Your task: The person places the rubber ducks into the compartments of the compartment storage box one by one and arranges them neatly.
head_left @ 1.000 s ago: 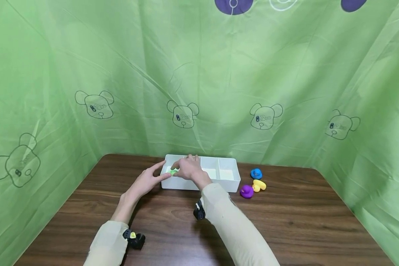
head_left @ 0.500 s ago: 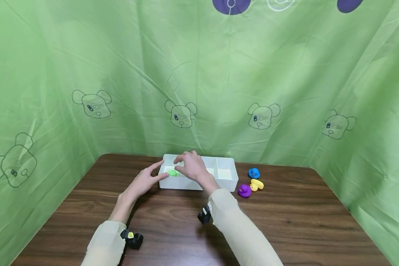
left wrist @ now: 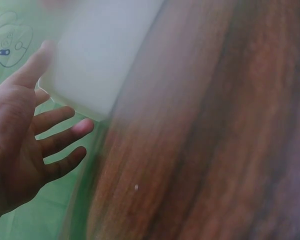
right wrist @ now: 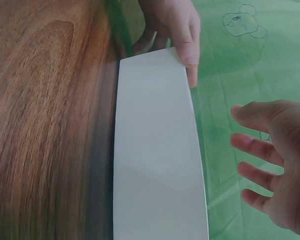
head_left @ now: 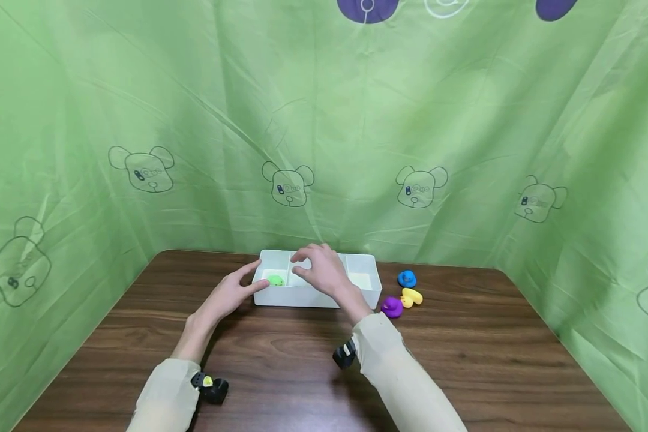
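A long white compartment box (head_left: 297, 296) stands toward the back of the table. In its leftmost compartment lies a small bright green toy (head_left: 276, 280), partly hidden by the front wall. My left hand (head_left: 228, 294) rests at the box's left end, thumb at the front rim; the left wrist view shows its fingers (left wrist: 65, 137) spread and loosely straight. Over the middle compartments hovers my right hand (head_left: 323, 270), thumb and fingers parted. Nothing lies between the right fingers (right wrist: 257, 147) in the right wrist view, where they stand apart from the box wall.
Right of the box lie a blue rubber duck (head_left: 407, 278), a yellow rubber duck (head_left: 411, 297) tipped on its side and a purple rubber duck (head_left: 392, 307). Behind the dark wooden table (head_left: 464, 348) hangs a green curtain (head_left: 345, 120) with bear-head prints.
My right hand has withdrawn from the leftmost compartment and moved right, leaving the green toy inside. The left hand has stayed at the box's end. The head view has shifted slightly.
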Action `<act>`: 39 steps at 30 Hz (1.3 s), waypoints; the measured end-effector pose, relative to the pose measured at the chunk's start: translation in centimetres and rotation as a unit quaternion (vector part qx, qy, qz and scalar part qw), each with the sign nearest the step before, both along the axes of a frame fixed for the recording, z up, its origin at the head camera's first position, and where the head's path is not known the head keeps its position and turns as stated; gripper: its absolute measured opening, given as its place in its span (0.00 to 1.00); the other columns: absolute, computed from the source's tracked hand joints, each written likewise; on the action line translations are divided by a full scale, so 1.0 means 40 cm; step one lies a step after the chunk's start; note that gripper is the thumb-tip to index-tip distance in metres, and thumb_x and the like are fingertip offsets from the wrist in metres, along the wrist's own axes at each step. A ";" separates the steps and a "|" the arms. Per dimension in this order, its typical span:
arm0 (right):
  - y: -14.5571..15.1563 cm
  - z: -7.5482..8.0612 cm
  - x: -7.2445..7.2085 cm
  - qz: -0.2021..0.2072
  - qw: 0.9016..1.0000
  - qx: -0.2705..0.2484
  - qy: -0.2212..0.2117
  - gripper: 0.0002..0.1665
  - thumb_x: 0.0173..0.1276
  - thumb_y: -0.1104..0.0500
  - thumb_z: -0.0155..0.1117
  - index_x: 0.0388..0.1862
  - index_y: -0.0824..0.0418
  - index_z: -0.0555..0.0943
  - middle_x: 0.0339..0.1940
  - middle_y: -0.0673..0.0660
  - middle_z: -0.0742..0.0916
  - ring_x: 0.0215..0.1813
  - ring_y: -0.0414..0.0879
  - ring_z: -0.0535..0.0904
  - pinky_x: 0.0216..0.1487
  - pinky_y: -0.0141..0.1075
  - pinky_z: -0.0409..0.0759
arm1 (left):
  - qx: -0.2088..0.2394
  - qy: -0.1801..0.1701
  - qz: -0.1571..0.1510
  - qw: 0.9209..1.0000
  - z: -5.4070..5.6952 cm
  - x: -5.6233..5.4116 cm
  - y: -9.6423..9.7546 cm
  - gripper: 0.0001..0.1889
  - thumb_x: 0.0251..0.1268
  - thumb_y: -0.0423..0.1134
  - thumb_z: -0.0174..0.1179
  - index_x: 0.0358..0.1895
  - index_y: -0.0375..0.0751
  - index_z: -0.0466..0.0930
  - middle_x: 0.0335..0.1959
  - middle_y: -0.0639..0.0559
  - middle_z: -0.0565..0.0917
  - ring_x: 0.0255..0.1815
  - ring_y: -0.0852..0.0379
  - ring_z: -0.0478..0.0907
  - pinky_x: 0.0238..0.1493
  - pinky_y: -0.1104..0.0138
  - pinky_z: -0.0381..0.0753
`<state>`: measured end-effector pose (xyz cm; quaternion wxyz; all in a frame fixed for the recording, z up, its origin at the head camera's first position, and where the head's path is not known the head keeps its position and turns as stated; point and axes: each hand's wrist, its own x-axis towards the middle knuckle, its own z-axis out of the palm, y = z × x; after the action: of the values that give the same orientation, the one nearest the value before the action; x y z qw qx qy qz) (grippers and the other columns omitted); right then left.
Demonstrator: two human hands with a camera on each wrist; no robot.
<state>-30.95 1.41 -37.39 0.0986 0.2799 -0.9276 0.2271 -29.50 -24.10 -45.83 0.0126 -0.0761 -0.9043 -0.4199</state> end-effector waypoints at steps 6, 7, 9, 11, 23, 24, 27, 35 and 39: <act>0.028 0.002 0.016 -0.004 1.000 -0.023 0.005 0.13 0.66 0.51 0.68 0.48 0.51 0.88 0.47 0.49 0.88 0.53 0.52 0.78 0.56 0.48 0.75 | -0.002 0.002 0.000 1.000 0.003 0.004 0.000 0.41 0.64 0.67 0.58 0.78 0.62 0.57 0.78 0.48 0.62 0.78 0.39 0.58 0.72 0.39 0.60; 0.035 0.002 0.018 -0.007 1.000 -0.024 0.007 0.13 0.66 0.50 0.69 0.47 0.50 0.88 0.47 0.49 0.88 0.54 0.51 0.78 0.56 0.47 0.75 | -0.003 0.003 0.000 1.000 0.003 0.005 0.001 0.41 0.64 0.67 0.58 0.78 0.61 0.57 0.78 0.47 0.62 0.78 0.39 0.57 0.72 0.39 0.60; 0.049 -0.001 0.024 -0.011 0.999 -0.032 0.013 0.12 0.65 0.51 0.69 0.47 0.50 0.88 0.47 0.49 0.88 0.53 0.52 0.78 0.55 0.47 0.76 | -0.002 0.004 -0.001 1.000 0.002 0.006 0.004 0.41 0.64 0.67 0.58 0.78 0.61 0.58 0.78 0.47 0.62 0.78 0.39 0.57 0.73 0.39 0.59; 0.064 -0.005 0.028 -0.015 0.999 -0.040 0.017 0.12 0.65 0.52 0.70 0.46 0.51 0.88 0.46 0.50 0.88 0.52 0.52 0.79 0.54 0.47 0.76 | -0.004 0.006 -0.003 1.000 0.000 0.004 0.006 0.41 0.64 0.67 0.58 0.78 0.61 0.58 0.78 0.48 0.62 0.78 0.40 0.57 0.73 0.40 0.59; 0.141 -0.021 0.046 -0.019 0.995 -0.095 0.018 0.11 0.65 0.54 0.70 0.46 0.54 0.88 0.45 0.50 0.88 0.52 0.55 0.80 0.53 0.47 0.76 | -0.007 0.004 -0.003 1.000 0.002 0.003 0.007 0.41 0.64 0.67 0.58 0.78 0.62 0.57 0.79 0.48 0.61 0.78 0.39 0.56 0.73 0.39 0.60; 0.147 -0.022 0.047 -0.023 0.995 -0.094 0.022 0.11 0.65 0.53 0.70 0.45 0.53 0.88 0.44 0.50 0.88 0.52 0.54 0.80 0.53 0.46 0.76 | -0.007 0.006 -0.003 1.000 0.002 0.003 0.007 0.41 0.64 0.67 0.58 0.78 0.62 0.57 0.78 0.48 0.61 0.78 0.40 0.56 0.73 0.40 0.59; 0.164 -0.023 0.053 -0.031 0.995 -0.093 0.025 0.11 0.65 0.53 0.70 0.45 0.53 0.88 0.45 0.49 0.88 0.53 0.51 0.80 0.56 0.46 0.76 | -0.008 0.007 -0.002 1.000 0.002 0.002 0.006 0.41 0.64 0.68 0.58 0.78 0.62 0.57 0.79 0.48 0.61 0.79 0.40 0.56 0.73 0.40 0.59; 0.213 -0.032 0.069 -0.046 0.993 -0.101 0.033 0.10 0.64 0.53 0.71 0.44 0.53 0.88 0.47 0.48 0.89 0.57 0.49 0.80 0.61 0.47 0.75 | -0.014 0.004 0.001 1.000 0.000 0.003 0.004 0.42 0.63 0.70 0.57 0.78 0.62 0.56 0.79 0.48 0.61 0.78 0.40 0.56 0.73 0.39 0.59; 0.240 -0.034 0.074 -0.054 0.992 -0.109 0.028 0.10 0.65 0.54 0.71 0.44 0.52 0.88 0.46 0.48 0.89 0.56 0.48 0.80 0.60 0.46 0.76 | -0.016 0.003 0.001 1.000 -0.003 0.003 0.003 0.42 0.64 0.68 0.57 0.79 0.62 0.56 0.79 0.48 0.60 0.78 0.39 0.56 0.72 0.39 0.59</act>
<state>-27.98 11.00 -38.74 0.1664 0.2231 -0.9081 0.3129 -29.37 -23.99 -45.96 0.0142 -0.0764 -0.9108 -0.4054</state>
